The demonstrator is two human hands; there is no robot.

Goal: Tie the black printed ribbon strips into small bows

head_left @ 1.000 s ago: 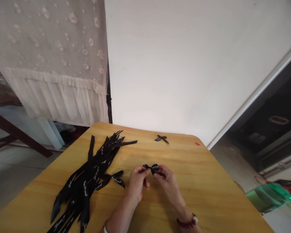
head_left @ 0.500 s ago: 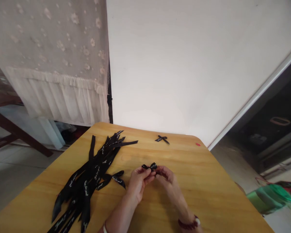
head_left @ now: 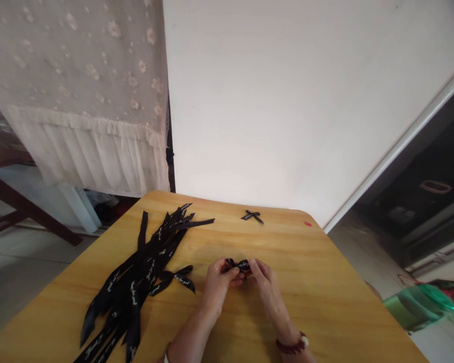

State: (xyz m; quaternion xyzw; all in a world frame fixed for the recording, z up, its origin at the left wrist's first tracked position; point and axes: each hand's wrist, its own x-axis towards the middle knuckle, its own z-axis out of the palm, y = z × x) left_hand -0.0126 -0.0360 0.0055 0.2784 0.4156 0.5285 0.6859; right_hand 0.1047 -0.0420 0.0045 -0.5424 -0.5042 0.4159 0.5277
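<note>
A small black ribbon bow point(head_left: 243, 264) with white lettering is held up between my two hands, above the near middle of the table. My left hand point(head_left: 221, 277) pinches it near its centre, thumb in front. The fingers of my right hand point(head_left: 263, 280) close on the bow's right loop. Left of my hands lies a heap of black printed ribbons point(head_left: 144, 277), one looped piece point(head_left: 183, 277) sticking out toward my left hand. A finished-looking black bow point(head_left: 252, 216) rests near the far edge. The tails of the held bow are mostly hidden by my fingers.
The wooden table point(head_left: 295, 302) meets a white panel point(head_left: 287, 101) at its far edge. A small red piece point(head_left: 307, 224) lies at the far right corner. Beyond the right edge is a green translucent container point(head_left: 419, 307); a lace curtain point(head_left: 91, 101) hangs at the left.
My right hand has shifted from below the bow up to its right loop. The bow has turned and moved slightly right, and its left loop looks smaller. My left hand still pinches it.
</note>
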